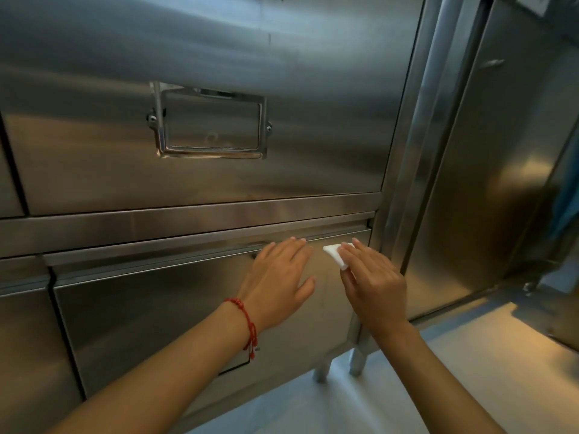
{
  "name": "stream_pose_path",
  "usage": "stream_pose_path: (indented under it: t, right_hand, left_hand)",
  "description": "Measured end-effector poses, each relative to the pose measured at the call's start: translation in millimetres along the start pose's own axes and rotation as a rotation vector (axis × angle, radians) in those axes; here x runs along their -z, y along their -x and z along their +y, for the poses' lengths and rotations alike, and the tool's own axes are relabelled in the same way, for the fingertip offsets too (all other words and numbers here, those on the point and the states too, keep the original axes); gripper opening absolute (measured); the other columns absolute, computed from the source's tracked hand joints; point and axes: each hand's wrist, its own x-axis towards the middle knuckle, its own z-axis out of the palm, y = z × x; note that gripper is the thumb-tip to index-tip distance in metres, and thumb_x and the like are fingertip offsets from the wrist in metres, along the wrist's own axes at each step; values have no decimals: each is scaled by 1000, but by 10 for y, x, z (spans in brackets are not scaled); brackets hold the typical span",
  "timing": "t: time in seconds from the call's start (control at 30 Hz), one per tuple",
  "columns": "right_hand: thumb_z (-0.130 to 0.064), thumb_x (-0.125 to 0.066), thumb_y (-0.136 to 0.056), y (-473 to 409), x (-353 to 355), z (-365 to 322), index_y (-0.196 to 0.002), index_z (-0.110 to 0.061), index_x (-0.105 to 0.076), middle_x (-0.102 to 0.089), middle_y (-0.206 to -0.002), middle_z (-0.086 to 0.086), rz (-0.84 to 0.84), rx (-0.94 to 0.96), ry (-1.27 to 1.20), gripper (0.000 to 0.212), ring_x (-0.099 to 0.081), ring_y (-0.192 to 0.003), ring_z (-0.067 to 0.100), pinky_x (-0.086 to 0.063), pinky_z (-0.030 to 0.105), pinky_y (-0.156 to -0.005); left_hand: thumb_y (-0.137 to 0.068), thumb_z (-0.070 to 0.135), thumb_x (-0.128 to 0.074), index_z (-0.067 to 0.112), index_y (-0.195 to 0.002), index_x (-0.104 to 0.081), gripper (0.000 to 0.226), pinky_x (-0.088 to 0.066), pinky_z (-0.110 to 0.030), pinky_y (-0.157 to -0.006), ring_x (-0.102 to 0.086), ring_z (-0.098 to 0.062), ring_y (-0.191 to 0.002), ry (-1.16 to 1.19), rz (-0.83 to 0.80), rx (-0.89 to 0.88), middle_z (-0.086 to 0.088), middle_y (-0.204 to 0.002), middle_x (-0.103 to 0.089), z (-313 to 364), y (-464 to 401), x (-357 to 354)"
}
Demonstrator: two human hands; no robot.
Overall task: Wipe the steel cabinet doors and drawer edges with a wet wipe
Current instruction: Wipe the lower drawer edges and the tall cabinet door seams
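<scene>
Here, the risks as they stand:
Right hand: the person's right hand (372, 283) lies with fingers straight, pressing a small folded white wet wipe (336, 255) flat against the upper right corner of the lower brushed-steel drawer front (188, 314); nothing is pinched, so the wipe is kept only by pressure.
Left hand: the left hand (279, 277), with a red cord bracelet (247, 321) at the wrist, rests open and flat on the same drawer front just beside the right, fingertips at the folded steel top lip (156, 255); it holds nothing.
Slip: on smooth steel the wipe could likely slide out from under the fingers and drop to the pale floor (407, 386); a fast stroke would cause it.
Edge: the lip and the narrow gap under the horizontal steel rail (188, 227) may be sharp or tight; fingertips could catch if dragged along.
Drawer: a heavy lean might shift it; whether it is latched cannot be told.
Missed area: the upper steel drawer with its chrome label-holder frame (213, 123) shows smears; small wipe, patchy coverage likely.
</scene>
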Motion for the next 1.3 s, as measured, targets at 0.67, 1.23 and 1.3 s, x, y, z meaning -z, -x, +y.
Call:
stream_pose_path:
  t: [0.67, 1.23, 1.3]
  right_hand:
    - [-4, -88, -58, 305, 249, 332, -92, 2, -73, -72, -92, 18, -112, -109, 125, 38, -70, -87, 32, -55, 41, -74]
    - [-4, -87, -60, -547, 786, 735, -95, 1, -73, -72, -96, 17, -178, -250, 125, 39, -70, -89, 31, -49, 40, -81]
    - [-4, -87, -59, -684, 857, 778, -95, 1, -73, -71, -96, 17, -178, -259, 122, 39, -70, -89, 31, -47, 39, -83]
  left_hand:
    - [-95, 37, -44, 15, -140, -40, 50, -17, -28, -111, -29, -16, -136, 159, -18, -129, -4, -146, -38, 318, -344, -425]
    - [-94, 31, -49, 11, -135, -47, 45, -22, -33, -110, -34, -20, -135, 229, -138, -98, -7, -142, -44, 631, -1044, 428]
    - [-95, 32, -45, 13, -137, -44, 46, -19, -31, -112, -29, -17, -137, 221, -163, -99, -5, -144, -40, 662, -1139, 561]
